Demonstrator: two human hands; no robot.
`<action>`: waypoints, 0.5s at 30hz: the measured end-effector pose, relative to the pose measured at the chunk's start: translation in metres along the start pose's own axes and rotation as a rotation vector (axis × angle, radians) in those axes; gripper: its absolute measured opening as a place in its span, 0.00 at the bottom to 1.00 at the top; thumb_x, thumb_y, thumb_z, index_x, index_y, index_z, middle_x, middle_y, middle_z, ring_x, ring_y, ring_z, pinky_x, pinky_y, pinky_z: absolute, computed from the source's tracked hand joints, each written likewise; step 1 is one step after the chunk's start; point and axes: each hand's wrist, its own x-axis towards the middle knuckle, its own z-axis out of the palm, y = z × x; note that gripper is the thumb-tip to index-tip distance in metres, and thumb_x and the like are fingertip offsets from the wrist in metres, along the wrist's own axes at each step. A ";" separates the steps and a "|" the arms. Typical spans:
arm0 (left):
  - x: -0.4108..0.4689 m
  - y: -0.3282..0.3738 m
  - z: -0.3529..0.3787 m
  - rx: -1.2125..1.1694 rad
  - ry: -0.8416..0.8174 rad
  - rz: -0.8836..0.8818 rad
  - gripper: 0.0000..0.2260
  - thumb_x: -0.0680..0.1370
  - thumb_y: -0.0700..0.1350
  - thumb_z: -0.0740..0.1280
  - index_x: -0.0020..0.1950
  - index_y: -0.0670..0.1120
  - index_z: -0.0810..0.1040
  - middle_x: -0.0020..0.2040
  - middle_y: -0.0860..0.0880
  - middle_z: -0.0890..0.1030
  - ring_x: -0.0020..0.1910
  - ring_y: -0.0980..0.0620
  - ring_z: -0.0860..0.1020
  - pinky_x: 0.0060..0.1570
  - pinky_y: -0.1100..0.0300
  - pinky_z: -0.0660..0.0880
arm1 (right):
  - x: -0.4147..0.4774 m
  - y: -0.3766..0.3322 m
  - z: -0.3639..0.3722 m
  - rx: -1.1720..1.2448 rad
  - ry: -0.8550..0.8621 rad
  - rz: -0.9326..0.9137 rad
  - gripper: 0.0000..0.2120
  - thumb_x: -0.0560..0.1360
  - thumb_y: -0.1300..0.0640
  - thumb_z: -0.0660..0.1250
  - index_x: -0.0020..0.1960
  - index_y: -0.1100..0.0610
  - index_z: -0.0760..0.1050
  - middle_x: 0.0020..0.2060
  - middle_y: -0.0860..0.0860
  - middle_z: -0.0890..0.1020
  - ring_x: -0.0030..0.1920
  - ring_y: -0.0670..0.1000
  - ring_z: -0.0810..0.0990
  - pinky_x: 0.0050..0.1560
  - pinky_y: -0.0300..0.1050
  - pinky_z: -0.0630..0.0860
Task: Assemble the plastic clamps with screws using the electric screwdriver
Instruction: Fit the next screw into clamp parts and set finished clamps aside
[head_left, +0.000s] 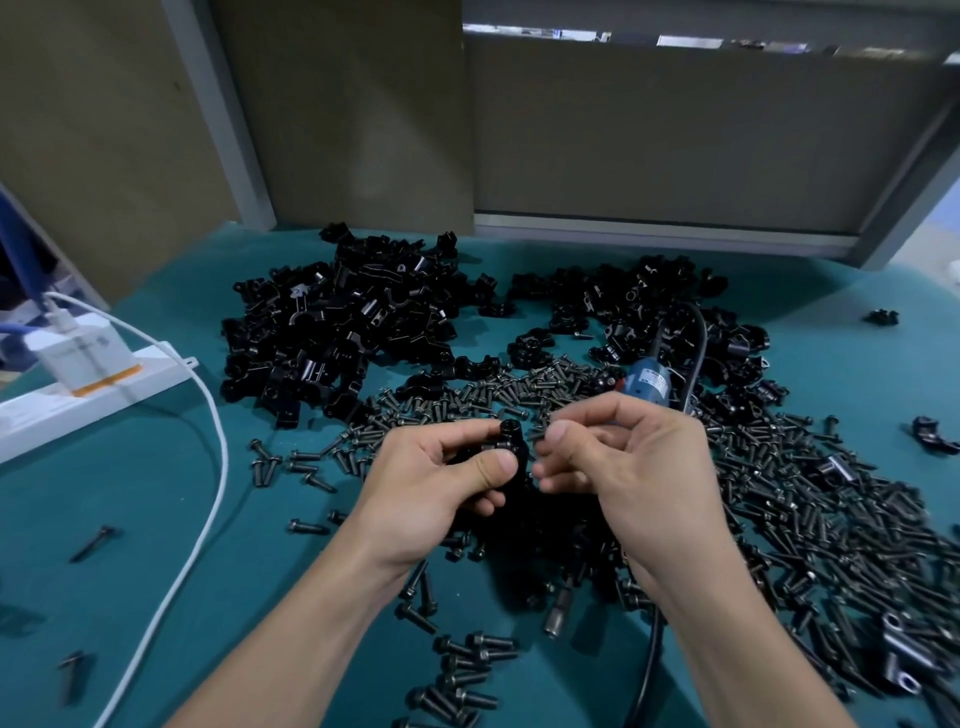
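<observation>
Black plastic clamp (506, 447) is held over the worktop (130, 493) by the left hand (431, 483), its fingers curled around it. The right hand (623, 467) pinches what seems a screw, mostly hidden. It should enter the hole straight before the electric screwdriver (647, 384), lying behind, is taken

We list: teal mat (156, 493); white power strip (104, 400) at left, adapter (78, 353) plugged in; white cable (218, 441) looping across mat; brown panels (353, 130) behind.

glossy black plastic clamps (343, 322), dark metal screws (810, 499)
</observation>
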 end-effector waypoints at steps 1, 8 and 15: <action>0.000 0.000 0.000 -0.006 0.002 0.005 0.19 0.72 0.38 0.76 0.62 0.43 0.84 0.39 0.43 0.87 0.32 0.52 0.82 0.34 0.64 0.79 | 0.000 0.000 0.000 -0.036 -0.002 -0.009 0.05 0.75 0.64 0.75 0.41 0.59 0.84 0.34 0.59 0.86 0.31 0.55 0.85 0.32 0.41 0.80; -0.003 0.001 0.002 -0.012 -0.039 0.017 0.19 0.71 0.39 0.77 0.62 0.41 0.84 0.41 0.42 0.87 0.33 0.51 0.82 0.35 0.63 0.79 | -0.001 0.003 0.002 -0.153 -0.040 -0.078 0.06 0.74 0.60 0.78 0.41 0.51 0.85 0.32 0.57 0.84 0.28 0.51 0.79 0.28 0.38 0.74; -0.004 0.004 0.001 -0.048 -0.028 0.022 0.25 0.66 0.45 0.77 0.62 0.41 0.85 0.42 0.42 0.87 0.34 0.50 0.82 0.35 0.62 0.79 | -0.002 0.005 0.004 -0.139 -0.007 -0.136 0.06 0.74 0.61 0.78 0.42 0.51 0.85 0.32 0.55 0.84 0.28 0.49 0.79 0.29 0.38 0.74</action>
